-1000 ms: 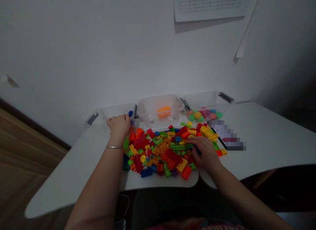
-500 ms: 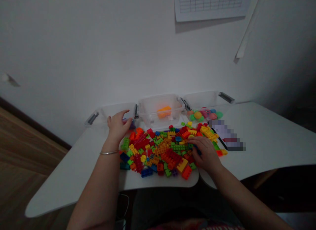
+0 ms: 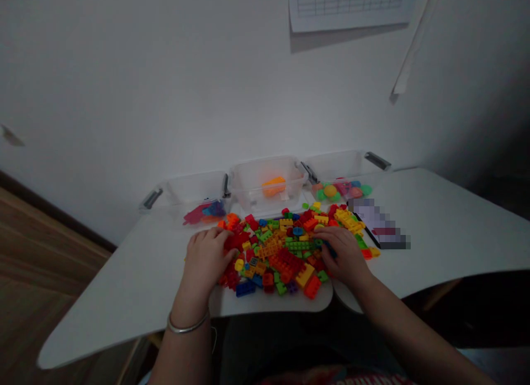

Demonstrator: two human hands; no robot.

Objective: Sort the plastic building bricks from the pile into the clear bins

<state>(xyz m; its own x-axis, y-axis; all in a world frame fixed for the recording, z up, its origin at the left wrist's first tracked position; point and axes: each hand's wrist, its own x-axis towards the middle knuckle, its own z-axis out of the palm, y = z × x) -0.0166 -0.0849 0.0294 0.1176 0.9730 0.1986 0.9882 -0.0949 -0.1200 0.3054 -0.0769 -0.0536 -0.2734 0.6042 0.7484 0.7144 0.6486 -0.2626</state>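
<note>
A heap of colourful toy building bricks (image 3: 271, 247) covers the middle of the white table. My left hand (image 3: 206, 258) rests over the heap's left side, palm down, thumb apart from the fingers, touching red bricks (image 3: 237, 241); nothing shows in its grasp. At the right side of the heap is my right hand (image 3: 345, 255), its fingers and thumb curled round a dark blue brick (image 3: 330, 249) that is partly hidden. Close to its fingertips lies a long green brick (image 3: 298, 245).
Three clear plastic boxes line the wall: the left box (image 3: 194, 182) holds pink and blue pieces, the middle box (image 3: 248, 178) an orange piece, the right box (image 3: 339, 167) colourful round pieces. A tablet-like device (image 3: 379, 225) lies right of the heap. The table edge (image 3: 285, 312) is near me.
My left hand has come down from over the left box to the left side of the brick heap. My right hand has stayed in nearly the same place.
</note>
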